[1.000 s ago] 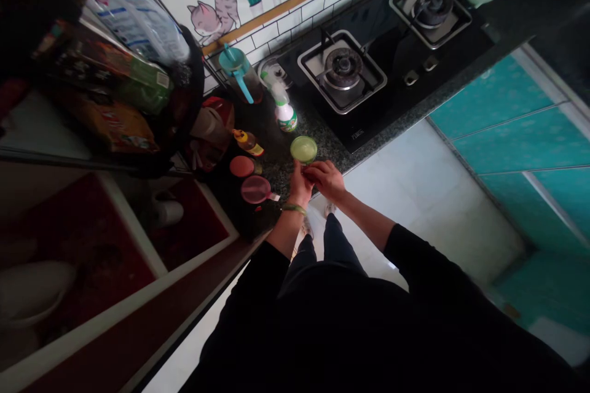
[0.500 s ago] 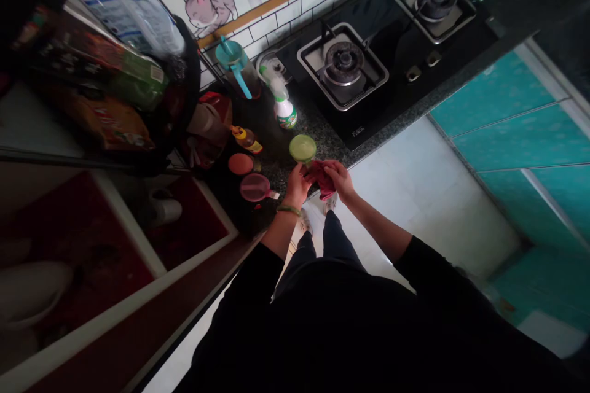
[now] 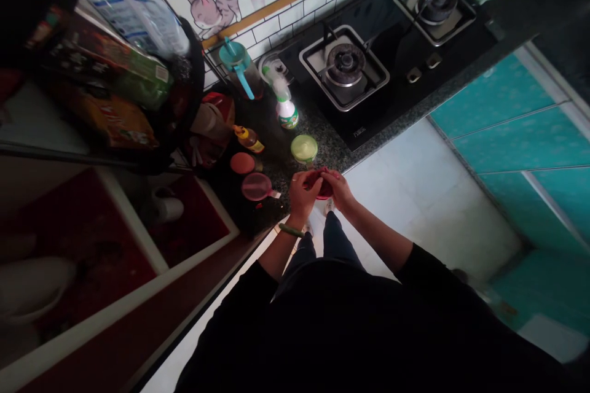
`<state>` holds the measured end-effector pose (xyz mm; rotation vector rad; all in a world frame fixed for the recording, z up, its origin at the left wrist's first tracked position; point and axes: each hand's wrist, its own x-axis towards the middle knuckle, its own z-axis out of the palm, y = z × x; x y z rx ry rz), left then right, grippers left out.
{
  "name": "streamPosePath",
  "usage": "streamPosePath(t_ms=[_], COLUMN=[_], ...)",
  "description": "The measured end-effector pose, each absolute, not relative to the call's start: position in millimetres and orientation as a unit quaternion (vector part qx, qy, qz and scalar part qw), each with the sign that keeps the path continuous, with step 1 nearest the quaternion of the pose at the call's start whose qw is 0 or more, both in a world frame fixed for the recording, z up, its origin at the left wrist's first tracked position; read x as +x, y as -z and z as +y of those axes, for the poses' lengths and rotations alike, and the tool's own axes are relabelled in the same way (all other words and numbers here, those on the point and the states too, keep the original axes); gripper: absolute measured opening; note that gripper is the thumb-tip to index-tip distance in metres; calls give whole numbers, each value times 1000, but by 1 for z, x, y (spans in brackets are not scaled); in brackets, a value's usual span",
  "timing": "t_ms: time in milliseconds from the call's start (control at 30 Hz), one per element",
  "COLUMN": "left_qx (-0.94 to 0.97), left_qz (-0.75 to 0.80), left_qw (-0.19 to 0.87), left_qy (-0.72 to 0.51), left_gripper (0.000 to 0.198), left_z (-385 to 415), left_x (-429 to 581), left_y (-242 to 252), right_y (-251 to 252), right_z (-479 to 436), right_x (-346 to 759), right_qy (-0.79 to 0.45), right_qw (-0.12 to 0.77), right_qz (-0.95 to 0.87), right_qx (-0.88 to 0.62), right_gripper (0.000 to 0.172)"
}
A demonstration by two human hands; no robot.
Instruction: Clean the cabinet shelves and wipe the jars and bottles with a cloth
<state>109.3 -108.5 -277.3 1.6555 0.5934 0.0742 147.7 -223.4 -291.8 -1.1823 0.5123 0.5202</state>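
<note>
Close together at the counter's front edge, my left hand [image 3: 303, 193] and my right hand [image 3: 340, 188] are both closed on a crumpled dark red cloth [image 3: 324, 189]. Part of the cloth is hidden by my fingers. Just beyond my hands stands a container with a yellow-green lid [image 3: 304, 148]. To the left of my left hand is a pink-lidded container [image 3: 257, 186] with a pale handle. Behind that one sits a jar with an orange-red lid [image 3: 242, 163].
A yellow-capped bottle [image 3: 249, 139], a white and green spray bottle [image 3: 287, 113] and a blue-lidded jug [image 3: 239, 67] stand farther back. The gas stove [image 3: 346, 66] lies to the right. Packages fill a dark rack [image 3: 196, 67] at left, above red shelving [image 3: 83, 227].
My left hand has come over the cloth, and both hands now bunch it more tightly between them. The containers have stayed in place; the view has shifted slightly.
</note>
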Motion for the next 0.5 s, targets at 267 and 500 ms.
streamPosePath(t_ms=[267,500], left_qx=[715,656], left_qz=[281,370], left_qw=[639,658], left_qy=[-21,-25], left_gripper=[11,4], left_z=[-96,-86], left_x=[104,142], left_y=[279,301], right_y=[278,302], right_z=[-236,-215], right_x=[154,187], right_qy=[-182,-259], right_qw=[584,601], right_qz=[57,147], right_qx=[-789,-742], right_gripper=[18,37])
